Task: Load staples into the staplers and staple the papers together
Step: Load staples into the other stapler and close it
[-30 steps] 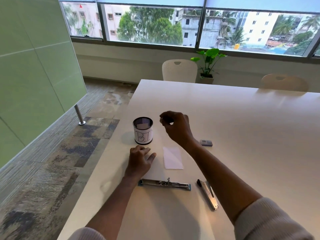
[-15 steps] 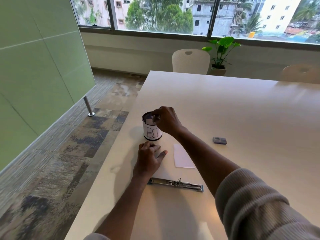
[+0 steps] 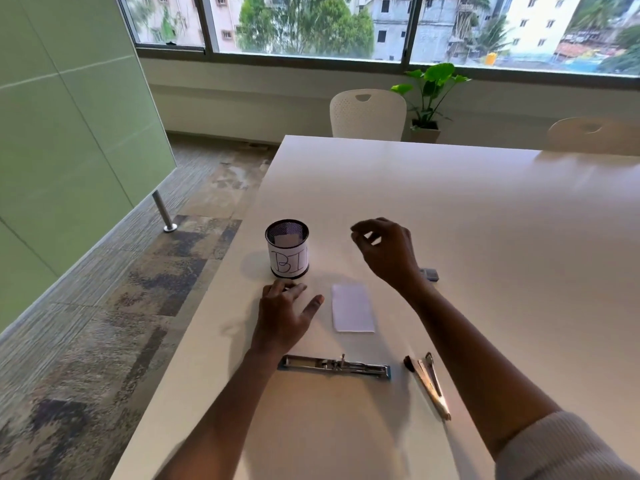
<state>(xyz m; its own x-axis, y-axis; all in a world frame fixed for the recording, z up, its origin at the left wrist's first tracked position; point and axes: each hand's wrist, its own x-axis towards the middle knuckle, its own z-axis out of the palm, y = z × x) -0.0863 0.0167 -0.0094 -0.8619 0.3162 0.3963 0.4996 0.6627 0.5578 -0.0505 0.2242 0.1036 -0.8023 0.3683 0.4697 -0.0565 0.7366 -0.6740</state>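
Head view: nothing is gripped. The right hand (image 3: pixel 384 252), fingers loosely curled and empty, hovers at frame centre; the left hand (image 3: pixel 284 313) lies spread flat on the white table (image 3: pixel 485 220). Below them an opened silver stapler (image 3: pixel 334 366) awaits loading. The small white paper (image 3: pixel 352 307) should be squared first, beside the black mesh cup (image 3: pixel 287 252).

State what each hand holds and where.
Left hand rests flat on the table, holding nothing. Right hand hovers, fingers curled, nothing visible in it.
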